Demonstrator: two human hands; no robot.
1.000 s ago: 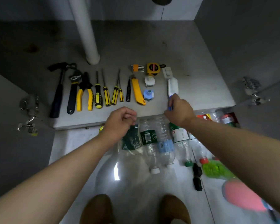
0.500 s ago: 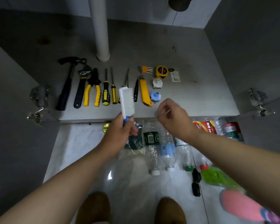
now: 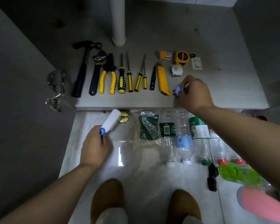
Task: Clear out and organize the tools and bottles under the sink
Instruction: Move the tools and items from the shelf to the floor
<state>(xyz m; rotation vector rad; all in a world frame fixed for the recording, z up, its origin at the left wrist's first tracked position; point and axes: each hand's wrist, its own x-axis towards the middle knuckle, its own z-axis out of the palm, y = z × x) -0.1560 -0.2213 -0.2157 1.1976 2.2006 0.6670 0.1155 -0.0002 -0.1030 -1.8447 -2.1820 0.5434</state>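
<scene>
My left hand [image 3: 94, 147] grips the blue handle of a white scrub brush [image 3: 111, 120] over the floor at the cabinet's front edge. My right hand [image 3: 193, 94] is curled round a small blue and white fitting [image 3: 178, 90] on the cabinet floor [image 3: 217, 88], right of the yellow utility knife [image 3: 163, 80]. A row of tools lies on the cabinet floor: hammer [image 3: 82, 70], wrench [image 3: 96, 73], yellow pliers [image 3: 108, 76], several screwdrivers [image 3: 129, 78]. Empty plastic bottles [image 3: 183, 139] lie side by side on the pale floor tiles.
A white drain pipe [image 3: 118, 21] stands at the cabinet's back. Hex keys [image 3: 163, 54], a yellow tape measure [image 3: 182, 57], a white round part [image 3: 176, 70] and a small packet [image 3: 196, 63] lie behind my right hand. A green bag [image 3: 148, 126], a yellow tin [image 3: 123, 116], a green bottle [image 3: 239, 173] and my shoes [image 3: 108, 196] are on the floor.
My left hand has carried the white brush down and left, off the cabinet edge, to above the floor. My right hand has reached forward and closed on the blue fitting.
</scene>
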